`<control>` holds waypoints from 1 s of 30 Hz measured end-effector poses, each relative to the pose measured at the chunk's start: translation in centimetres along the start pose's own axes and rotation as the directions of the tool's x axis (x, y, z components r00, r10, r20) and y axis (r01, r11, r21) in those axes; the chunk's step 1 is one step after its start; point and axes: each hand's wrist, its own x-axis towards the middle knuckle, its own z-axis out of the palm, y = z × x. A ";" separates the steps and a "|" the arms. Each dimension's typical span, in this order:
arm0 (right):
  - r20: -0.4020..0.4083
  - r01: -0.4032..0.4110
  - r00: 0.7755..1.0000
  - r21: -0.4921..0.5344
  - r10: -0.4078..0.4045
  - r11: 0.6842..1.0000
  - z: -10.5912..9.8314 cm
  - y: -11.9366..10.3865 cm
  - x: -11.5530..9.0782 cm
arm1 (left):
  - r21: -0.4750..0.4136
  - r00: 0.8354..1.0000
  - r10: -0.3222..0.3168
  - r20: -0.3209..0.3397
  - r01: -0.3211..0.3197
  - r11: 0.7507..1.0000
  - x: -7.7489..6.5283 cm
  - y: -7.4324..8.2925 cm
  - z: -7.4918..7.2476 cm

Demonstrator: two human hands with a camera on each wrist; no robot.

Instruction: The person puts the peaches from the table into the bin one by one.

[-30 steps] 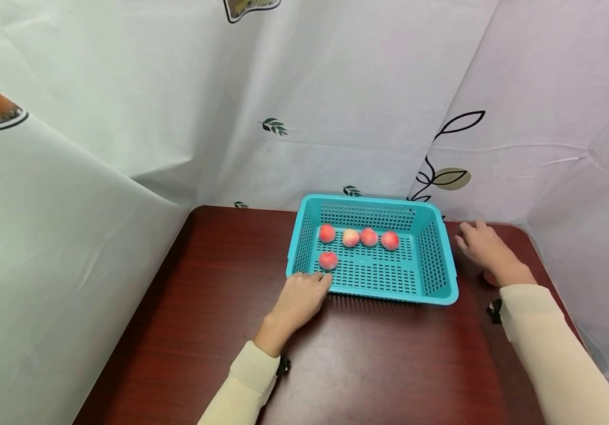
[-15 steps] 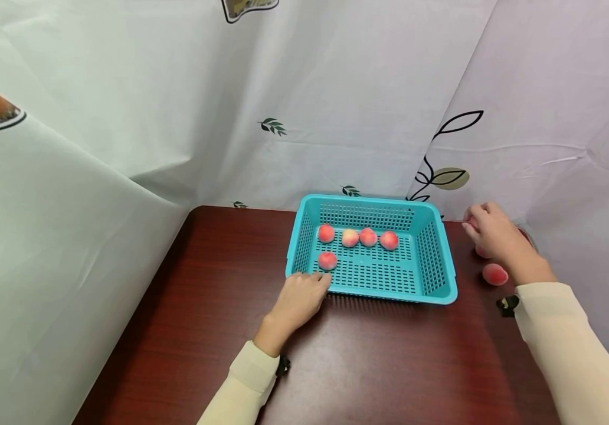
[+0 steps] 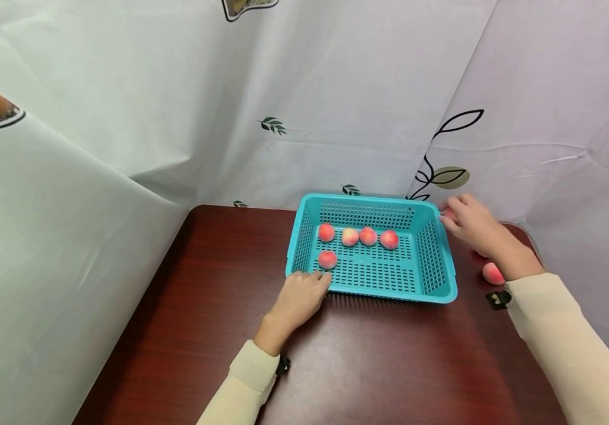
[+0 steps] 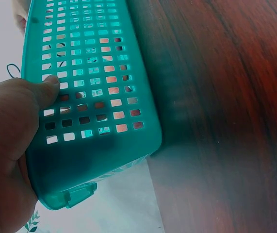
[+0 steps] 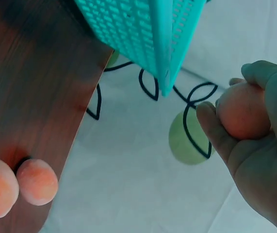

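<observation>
A turquoise slotted plastic basket (image 3: 389, 293) stands on the table, with several pink-and-yellow peaches inside; four-sided rim upright. My left hand (image 3: 299, 300) grips its near rim toward the left corner, the thumb (image 4: 48, 92) pressed flat against the outer wall in the left wrist view. Beside the basket's far right corner, my right hand (image 3: 472, 225) holds a peach (image 5: 245, 110) between thumb and fingers, raised off the table. Inside the basket, a row of peaches (image 3: 368, 236) lies along the back, and a single peach (image 3: 328, 260) sits nearer the front left.
Right of the basket, a loose peach (image 3: 493, 273) lies on the dark red-brown table (image 3: 203, 307). The right wrist view shows it with another peach (image 5: 37, 182) close to the table edge. Pale printed fabric (image 3: 336, 106) hangs behind and along both sides.
My right hand first moves right over the loose peaches, then comes back left and up to the basket's corner with a peach in it. The left hand and basket stay in place.
</observation>
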 end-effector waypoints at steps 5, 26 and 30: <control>0.038 0.050 0.998 -0.010 -0.049 0.999 0.4 -0.9 0.8 | -0.005 1.000 0.004 -0.027 -0.004 1.000 0.0 0.0 0.1; 0.302 0.112 0.943 0.117 -0.142 0.987 2.8 -6.0 4.4 | -0.012 0.999 -0.016 0.049 0.016 1.000 0.1 0.1 0.0; 0.324 0.122 0.933 0.119 -0.155 0.985 3.4 -6.9 4.9 | -0.006 0.999 -0.019 0.044 0.019 1.000 0.1 0.1 -0.1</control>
